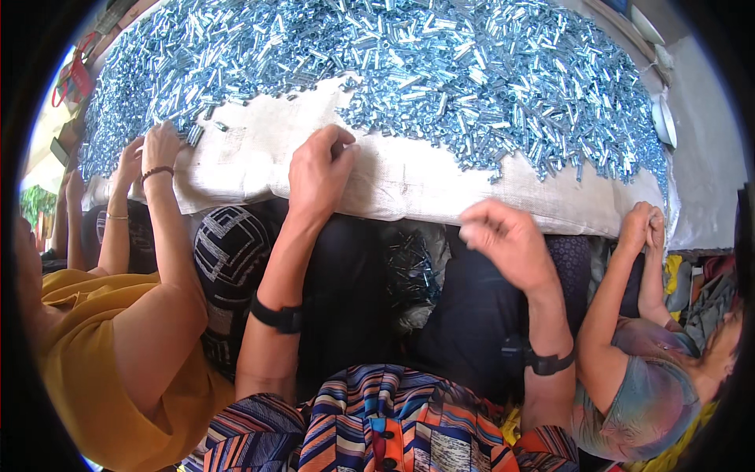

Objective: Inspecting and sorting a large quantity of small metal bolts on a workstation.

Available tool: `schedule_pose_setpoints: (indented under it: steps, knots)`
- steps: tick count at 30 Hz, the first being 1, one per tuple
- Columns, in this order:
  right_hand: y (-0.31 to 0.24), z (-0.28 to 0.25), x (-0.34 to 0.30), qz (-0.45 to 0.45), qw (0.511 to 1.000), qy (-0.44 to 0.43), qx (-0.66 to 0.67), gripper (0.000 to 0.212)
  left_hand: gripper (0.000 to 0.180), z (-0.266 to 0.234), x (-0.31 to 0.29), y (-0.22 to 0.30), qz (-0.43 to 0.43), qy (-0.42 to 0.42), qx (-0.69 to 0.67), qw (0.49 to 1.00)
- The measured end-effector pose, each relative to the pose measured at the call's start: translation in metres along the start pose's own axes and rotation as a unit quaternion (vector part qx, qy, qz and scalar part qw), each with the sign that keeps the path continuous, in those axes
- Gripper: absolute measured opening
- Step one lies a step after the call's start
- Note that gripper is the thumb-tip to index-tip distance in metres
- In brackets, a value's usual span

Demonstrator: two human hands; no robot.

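A wide heap of small, shiny blue-silver metal pieces (487, 86), short and tube-like, lies over a pale cloth (401, 169). My left hand (321, 171) is above the cloth's near part, close to the heap. Its fingers curl in toward the thumb, and whatever they may hold is hidden. Over my lap, just short of the cloth's front edge, hangs my right hand (510, 242). Its fingers are loosely bent, with the thumb a little apart and nothing visible in them. Between my knees sits a clear plastic bag (417, 315) with metal pieces inside.
At my left a person in a mustard top (118, 346) reaches into the heap with both hands. Another person in a multicoloured top (645, 385) sits at my right, hands together at the cloth's edge. Pale dishes (664, 119) lie beyond the heap's right side.
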State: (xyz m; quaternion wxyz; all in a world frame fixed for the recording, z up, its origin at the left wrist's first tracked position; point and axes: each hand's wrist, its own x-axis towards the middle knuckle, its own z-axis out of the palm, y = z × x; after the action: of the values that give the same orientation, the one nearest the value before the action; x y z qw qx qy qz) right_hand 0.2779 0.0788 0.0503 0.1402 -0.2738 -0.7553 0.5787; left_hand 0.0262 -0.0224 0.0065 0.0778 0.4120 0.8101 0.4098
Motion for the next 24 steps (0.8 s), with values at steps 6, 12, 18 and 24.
schedule_pose_setpoints:
  steps: [6, 12, 18, 24]
  knots:
    - [0.008, -0.025, 0.076, -0.084, 0.968, 0.150, -0.185, 0.014, 0.021, 0.029, 0.026, 0.010, 0.000, 0.028, 0.171, 0.985]
    - [0.023, -0.024, 0.126, -0.118, 0.879, 0.187, -0.422, 0.019, 0.022, 0.040, 0.032, 0.009, 0.015, 0.053, 0.201, 0.978]
    - [0.029, -0.022, 0.112, -0.097, 0.894, 0.200, -0.388, 0.014, 0.017, 0.025, 0.026, 0.008, 0.027, 0.025, 0.065, 0.997]
    - [0.012, -0.016, 0.055, -0.035, 0.992, 0.110, -0.047, 0.014, 0.020, 0.007, -0.006, 0.033, -0.114, -0.154, -0.413, 0.891]
